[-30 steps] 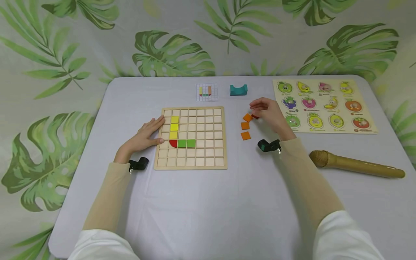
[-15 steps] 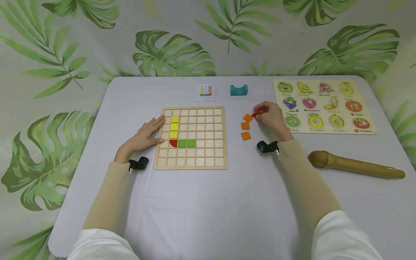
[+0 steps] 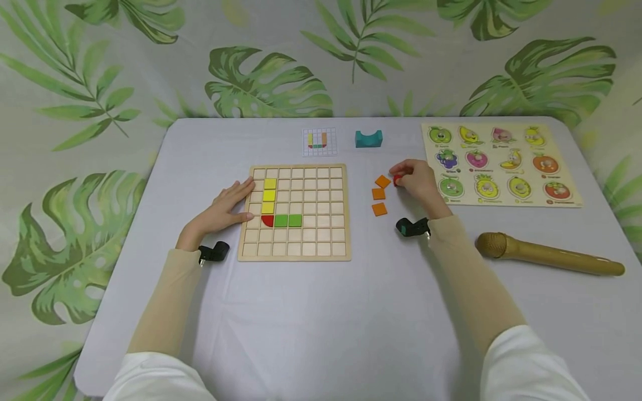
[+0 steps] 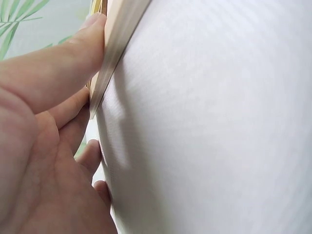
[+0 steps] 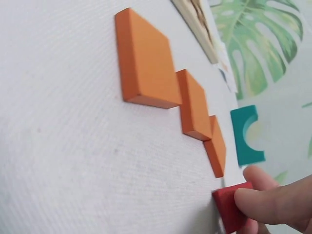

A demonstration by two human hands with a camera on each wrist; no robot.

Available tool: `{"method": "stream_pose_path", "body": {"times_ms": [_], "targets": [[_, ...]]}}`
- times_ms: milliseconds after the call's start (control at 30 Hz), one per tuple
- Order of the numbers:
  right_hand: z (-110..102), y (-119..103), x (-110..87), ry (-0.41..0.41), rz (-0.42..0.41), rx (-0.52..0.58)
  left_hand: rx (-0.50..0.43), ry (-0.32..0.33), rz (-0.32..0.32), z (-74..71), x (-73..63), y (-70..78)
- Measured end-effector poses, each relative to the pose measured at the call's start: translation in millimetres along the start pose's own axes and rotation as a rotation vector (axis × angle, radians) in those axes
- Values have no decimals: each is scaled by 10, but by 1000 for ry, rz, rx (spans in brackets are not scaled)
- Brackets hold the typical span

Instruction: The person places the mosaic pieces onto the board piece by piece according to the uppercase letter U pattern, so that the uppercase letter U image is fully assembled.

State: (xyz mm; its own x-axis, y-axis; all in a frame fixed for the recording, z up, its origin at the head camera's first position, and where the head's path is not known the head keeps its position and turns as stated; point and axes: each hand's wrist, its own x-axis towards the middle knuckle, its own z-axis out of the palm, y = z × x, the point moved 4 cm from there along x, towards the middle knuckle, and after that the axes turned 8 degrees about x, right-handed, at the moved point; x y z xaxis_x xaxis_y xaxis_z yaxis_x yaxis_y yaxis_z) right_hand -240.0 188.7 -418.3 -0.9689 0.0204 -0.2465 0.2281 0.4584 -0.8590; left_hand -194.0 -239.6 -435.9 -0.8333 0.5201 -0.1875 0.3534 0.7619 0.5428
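My right hand [image 3: 416,179] pinches a red tile [image 5: 230,207] between thumb and fingers, just right of three orange square tiles [image 3: 378,194]. Part of the red tile is hidden behind the fingertips. My left hand [image 3: 222,209] rests with fairly straight fingers on the left edge of a wooden grid board [image 3: 293,256]; the left wrist view shows the thumb [image 4: 90,36] on its rim. Set in the grid are a column of three yellow square tiles [image 3: 269,195], a red quarter-round tile [image 3: 268,221] below them, and two green square tiles [image 3: 288,221] to its right.
Behind the board lies a small pattern card [image 3: 319,142] printed with a coloured U shape. A teal notched block [image 3: 368,139] stands beside it. At right are a fruit puzzle board [image 3: 506,164] and a brown microphone-shaped object [image 3: 549,254] on the white table [image 3: 301,323].
My right hand has taken hold of the red tile beside the orange tiles and turned it slightly in its fingers. The left hand and board stay in place.
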Motion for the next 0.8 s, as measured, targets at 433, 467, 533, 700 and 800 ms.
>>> {"method": "stream_pose_path", "body": {"times_ms": [433,467,533,700,800], "targets": [[135,-187,-150,-176,-45,181,4,-1,-7,2,-5,-7],[169,-202,-160,-189,-62,186,3,-1,-8,1,-5,-4],[245,-238,-184,-218,-93,198,2,0,-10,-1,-5,-1],[479,-330,-262,-328,-123,227,2,5,-11,-1,-3,4],[646,-385,-315,-383,-133,241,-1,10,-9,2,0,3]]}}
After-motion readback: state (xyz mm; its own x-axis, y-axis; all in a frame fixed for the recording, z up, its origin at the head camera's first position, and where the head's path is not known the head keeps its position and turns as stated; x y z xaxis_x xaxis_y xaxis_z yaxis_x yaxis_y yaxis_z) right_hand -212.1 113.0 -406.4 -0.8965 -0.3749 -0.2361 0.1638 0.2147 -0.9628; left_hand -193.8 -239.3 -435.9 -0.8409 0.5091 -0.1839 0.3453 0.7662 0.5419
